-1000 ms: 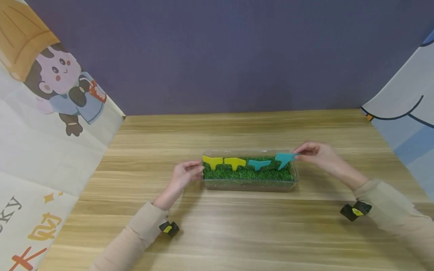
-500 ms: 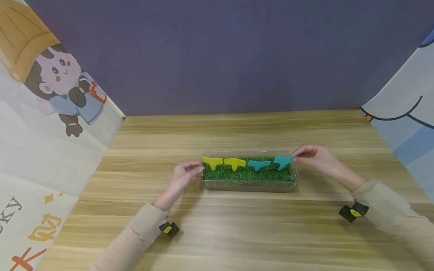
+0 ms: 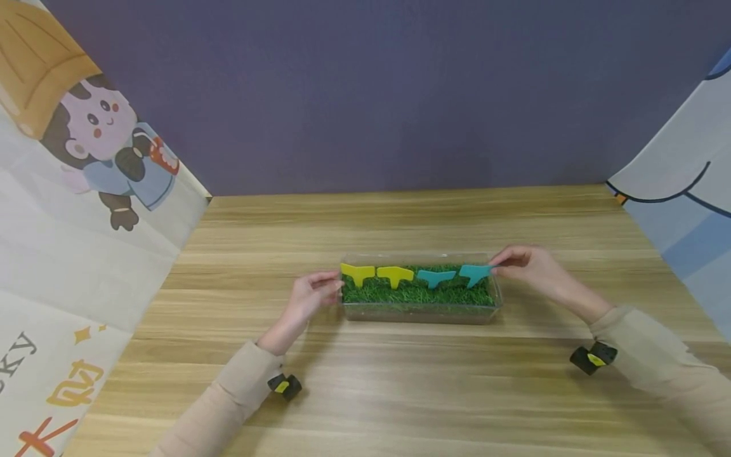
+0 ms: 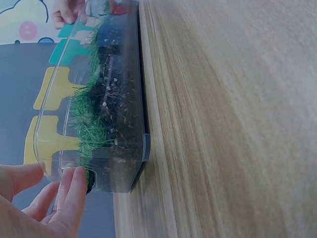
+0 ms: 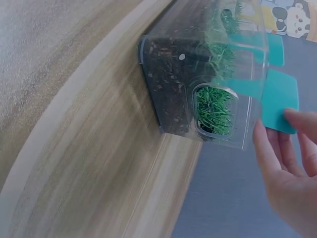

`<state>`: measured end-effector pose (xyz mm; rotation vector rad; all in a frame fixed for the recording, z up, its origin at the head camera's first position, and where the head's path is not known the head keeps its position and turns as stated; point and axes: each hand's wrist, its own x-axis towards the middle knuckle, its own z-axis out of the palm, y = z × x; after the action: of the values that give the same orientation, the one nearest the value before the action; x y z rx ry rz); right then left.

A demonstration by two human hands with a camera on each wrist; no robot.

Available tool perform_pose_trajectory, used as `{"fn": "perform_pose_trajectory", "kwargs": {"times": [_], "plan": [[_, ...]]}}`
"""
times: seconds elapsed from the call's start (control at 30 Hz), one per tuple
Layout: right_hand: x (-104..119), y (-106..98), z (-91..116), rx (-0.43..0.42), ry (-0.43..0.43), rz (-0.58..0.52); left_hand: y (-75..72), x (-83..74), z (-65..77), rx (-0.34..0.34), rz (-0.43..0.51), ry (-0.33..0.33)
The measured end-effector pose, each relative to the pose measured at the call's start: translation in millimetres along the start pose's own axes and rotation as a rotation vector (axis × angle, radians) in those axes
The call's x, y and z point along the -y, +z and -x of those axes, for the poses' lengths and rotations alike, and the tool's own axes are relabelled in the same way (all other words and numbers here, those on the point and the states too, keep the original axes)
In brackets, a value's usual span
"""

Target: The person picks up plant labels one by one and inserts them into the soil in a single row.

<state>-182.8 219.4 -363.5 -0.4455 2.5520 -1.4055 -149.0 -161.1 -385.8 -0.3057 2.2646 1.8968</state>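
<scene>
A clear plastic planter box point(image 3: 422, 311) holds dark soil and green artificial-looking grass point(image 3: 411, 295). Two yellow T-shaped plant labels point(image 3: 358, 273) point(image 3: 395, 275) stand in its left half. On the right are a teal plant label point(image 3: 436, 278) and, at the end, another teal label point(image 3: 474, 274). My right hand point(image 3: 525, 261) pinches that end label by its outer corner between thumb and fingers; its stem reaches down into the grass. At the box's left end, my left hand point(image 3: 308, 298) touches the end wall with extended fingers, thumb near the rim.
The box stands on a wood-grain table point(image 3: 400, 393). Behind the table rises a dark blue panel point(image 3: 400, 95). Printed sheets with cartoon figures flank it left and right. In the right wrist view, the end wall has a rounded cutout point(image 5: 215, 110).
My right hand has moved slightly down and left with the end teal label, which now sits lower and more level with its neighbour. My left hand has stayed in place.
</scene>
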Motion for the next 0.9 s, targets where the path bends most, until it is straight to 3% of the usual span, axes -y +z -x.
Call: {"fn": "perform_pose_trajectory", "kwargs": {"times": [0.2,0.7,0.9], "plan": [[3.6,2.7,0.2,-0.021,-0.052,0.101,-0.2,-0.2,0.2,0.000,0.007,-0.001],[3.7,7.9,0.6,-0.062,-0.283,0.143,0.5,-0.3,-0.1,-0.007,0.011,-0.003],[2.2,10.3,1.4,-0.076,-0.266,0.164,0.2,-0.7,1.1,-0.007,0.000,-0.004]]}}
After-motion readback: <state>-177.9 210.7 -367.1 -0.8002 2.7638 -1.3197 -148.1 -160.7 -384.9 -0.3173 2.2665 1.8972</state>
